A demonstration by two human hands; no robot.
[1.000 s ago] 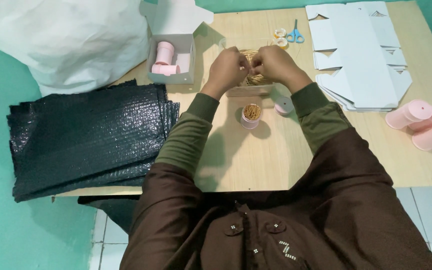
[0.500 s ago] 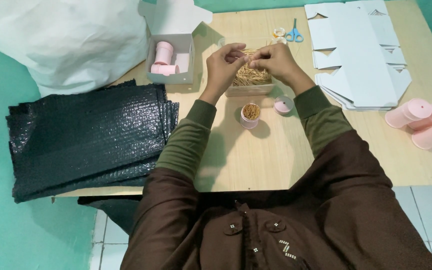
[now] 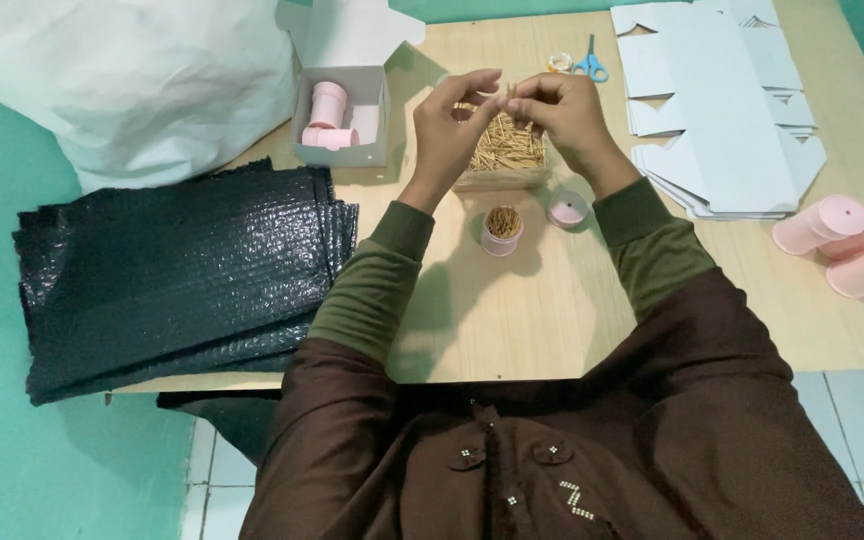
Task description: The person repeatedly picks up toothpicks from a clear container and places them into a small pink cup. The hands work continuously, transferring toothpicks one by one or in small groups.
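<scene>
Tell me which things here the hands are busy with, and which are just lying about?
In use: left hand and right hand over the clear tray of toothpicks; small pink cup of toothpicks; pink lid.

Lying about: black bubble-wrap sheets; scissors; flat white cartons; white bag.

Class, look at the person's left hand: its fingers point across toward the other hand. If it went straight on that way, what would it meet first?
Most likely the right hand: the left hand has fingertips almost touching it above the tray of toothpicks, though depth is hard to judge.
</scene>
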